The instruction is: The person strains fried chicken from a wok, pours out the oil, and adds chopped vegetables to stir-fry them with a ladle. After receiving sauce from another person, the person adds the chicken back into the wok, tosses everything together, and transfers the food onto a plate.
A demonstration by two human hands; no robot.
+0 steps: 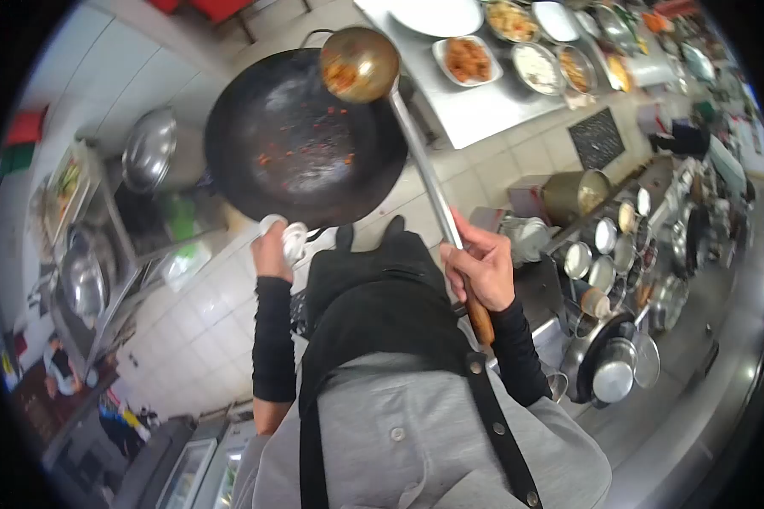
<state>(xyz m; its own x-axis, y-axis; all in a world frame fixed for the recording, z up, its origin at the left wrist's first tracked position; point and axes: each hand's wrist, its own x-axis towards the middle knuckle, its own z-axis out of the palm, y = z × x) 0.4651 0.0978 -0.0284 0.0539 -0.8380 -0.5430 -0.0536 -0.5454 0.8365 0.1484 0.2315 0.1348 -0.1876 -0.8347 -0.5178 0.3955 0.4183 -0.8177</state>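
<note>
My left hand (273, 250) is closed around a white cloth (294, 241) at the near rim of a large black wok (229, 144). The wok's own handle is hidden by the cloth. Bits of red and orange food and an oily sheen lie on the wok's inner surface. My right hand (484, 265) grips the long metal handle of a ladle (380, 64), below which a wooden grip end shows. The ladle's bowl is over the wok's far right rim, with some orange food in it.
A steel table (475, 119) at the upper right bears a dish of reddish-brown food (468, 61), a bowl of white food (537, 68) and other dishes. On the right stand a large pot (575, 193) and several seasoning containers (603, 273). Metal bowls (150, 150) are at the left.
</note>
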